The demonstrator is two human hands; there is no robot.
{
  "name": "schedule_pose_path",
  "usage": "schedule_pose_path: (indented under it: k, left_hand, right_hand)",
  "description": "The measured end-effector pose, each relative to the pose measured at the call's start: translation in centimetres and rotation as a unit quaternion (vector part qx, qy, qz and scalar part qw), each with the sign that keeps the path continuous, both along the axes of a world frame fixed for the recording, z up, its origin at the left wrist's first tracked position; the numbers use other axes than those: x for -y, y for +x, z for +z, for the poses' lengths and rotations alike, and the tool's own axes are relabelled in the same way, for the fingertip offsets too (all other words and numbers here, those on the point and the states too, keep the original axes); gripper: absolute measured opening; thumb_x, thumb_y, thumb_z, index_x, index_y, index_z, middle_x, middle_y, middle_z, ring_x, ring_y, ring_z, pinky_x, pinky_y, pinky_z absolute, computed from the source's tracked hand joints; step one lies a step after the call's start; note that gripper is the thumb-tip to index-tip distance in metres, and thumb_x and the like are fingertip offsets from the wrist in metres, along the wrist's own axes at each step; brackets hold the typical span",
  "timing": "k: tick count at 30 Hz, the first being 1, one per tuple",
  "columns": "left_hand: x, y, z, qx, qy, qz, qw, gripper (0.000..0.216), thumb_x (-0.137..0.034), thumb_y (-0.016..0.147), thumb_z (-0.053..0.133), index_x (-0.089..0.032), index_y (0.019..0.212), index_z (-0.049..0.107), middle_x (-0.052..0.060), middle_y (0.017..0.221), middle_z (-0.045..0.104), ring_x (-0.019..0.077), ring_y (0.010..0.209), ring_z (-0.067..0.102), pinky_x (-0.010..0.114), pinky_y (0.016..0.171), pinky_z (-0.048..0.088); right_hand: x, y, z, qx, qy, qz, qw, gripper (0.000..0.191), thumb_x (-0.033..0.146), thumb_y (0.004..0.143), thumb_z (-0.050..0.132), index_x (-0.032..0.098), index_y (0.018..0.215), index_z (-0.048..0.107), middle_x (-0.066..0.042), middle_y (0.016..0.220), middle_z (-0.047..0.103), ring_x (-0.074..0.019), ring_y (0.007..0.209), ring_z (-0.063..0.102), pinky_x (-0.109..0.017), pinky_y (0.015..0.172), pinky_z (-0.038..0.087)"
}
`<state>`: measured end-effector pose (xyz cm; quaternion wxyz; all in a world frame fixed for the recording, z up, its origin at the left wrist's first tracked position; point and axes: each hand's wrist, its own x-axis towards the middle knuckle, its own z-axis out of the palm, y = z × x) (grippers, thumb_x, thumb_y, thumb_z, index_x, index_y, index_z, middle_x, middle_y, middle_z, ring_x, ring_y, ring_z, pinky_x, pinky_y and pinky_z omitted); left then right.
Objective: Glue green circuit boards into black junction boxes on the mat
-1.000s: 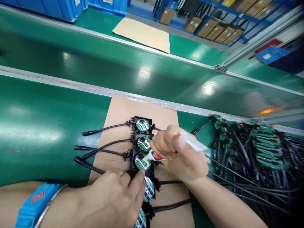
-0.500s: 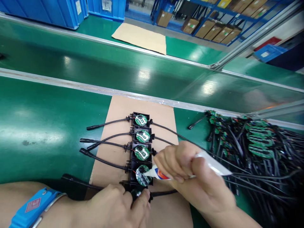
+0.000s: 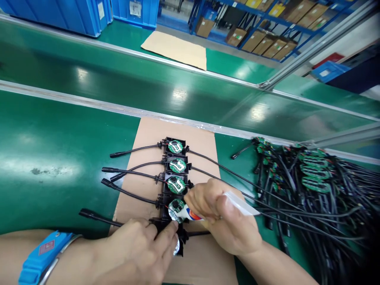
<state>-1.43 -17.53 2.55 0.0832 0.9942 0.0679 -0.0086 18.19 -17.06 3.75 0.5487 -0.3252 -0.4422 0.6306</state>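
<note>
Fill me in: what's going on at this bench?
One person, bare hands. The right hand grips a small white tube, its nozzle on the fourth round green board in a row of black cabled housings on a cardboard sheet. The left hand, blue wrist strap behind it, pinches the nearest black housing. A pile of similar cabled boards lies to the right on the green bench.

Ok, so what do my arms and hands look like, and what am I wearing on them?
Both hands are bare, with no gloves: the left hand and the right hand. Both forearms are bare too, with no sleeves in view. The left wrist carries a blue wrist strap with a small red label, and a thin metal band lies right beside it. Nothing shows on the right wrist.
</note>
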Motion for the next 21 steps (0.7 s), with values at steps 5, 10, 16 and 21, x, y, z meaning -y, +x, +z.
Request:
schedule_pose_path:
  k: [5, 10, 16, 21]
  left_hand:
    - [0.0, -0.3, -0.3, 0.003, -0.005, -0.003, 1.0, 0.047, -0.018, 0.088, 0.052, -0.006, 0.133, 0.049, 0.023, 0.136, 0.05, 0.02, 0.081, 0.066, 0.027, 0.053, 0.046]
    - [0.1, 0.0, -0.5, 0.011, 0.002, 0.008, 1.0, 0.043, -0.019, 0.09, 0.047, -0.007, 0.131, 0.053, 0.021, 0.133, 0.054, 0.0212, 0.07, 0.067, 0.03, 0.047, 0.046]
    - [0.3, -0.3, -1.0, 0.024, 0.002, -0.002, 1.0, 0.043, -0.016, 0.089, 0.047, -0.006, 0.13, 0.053, 0.023, 0.134, 0.053, 0.0216, 0.069, 0.068, 0.029, 0.045, 0.046]
    - [0.2, -0.2, -0.9, 0.011, -0.003, 0.003, 1.0, 0.044, -0.017, 0.089, 0.047, -0.007, 0.132, 0.051, 0.021, 0.135, 0.052, 0.0228, 0.074, 0.069, 0.029, 0.046, 0.048]
  right_hand:
    - [1.2, 0.5, 0.5, 0.013, -0.018, -0.004, 1.0, 0.039, 0.045, 0.091, 0.051, 0.02, 0.065, 0.037, 0.006, 0.054, 0.026, -0.0083, 0.047, 0.023, -0.027, 0.047, 0.02]
    - [0.9, 1.1, 0.5, 0.027, -0.007, -0.021, 0.999, 0.039, 0.045, 0.092, 0.049, 0.02, 0.065, 0.038, 0.006, 0.054, 0.025, -0.0084, 0.046, 0.022, -0.028, 0.047, 0.019]
    - [-0.1, 1.2, 0.3, 0.022, 0.006, -0.031, 0.999, 0.036, 0.043, 0.091, 0.05, 0.021, 0.064, 0.041, 0.006, 0.054, 0.026, -0.0093, 0.045, 0.022, -0.029, 0.047, 0.02]
    - [-0.5, 0.8, 0.0, 0.019, 0.022, -0.028, 0.999, 0.035, 0.041, 0.092, 0.049, 0.021, 0.064, 0.041, 0.006, 0.054, 0.026, -0.0088, 0.045, 0.022, -0.028, 0.046, 0.019]
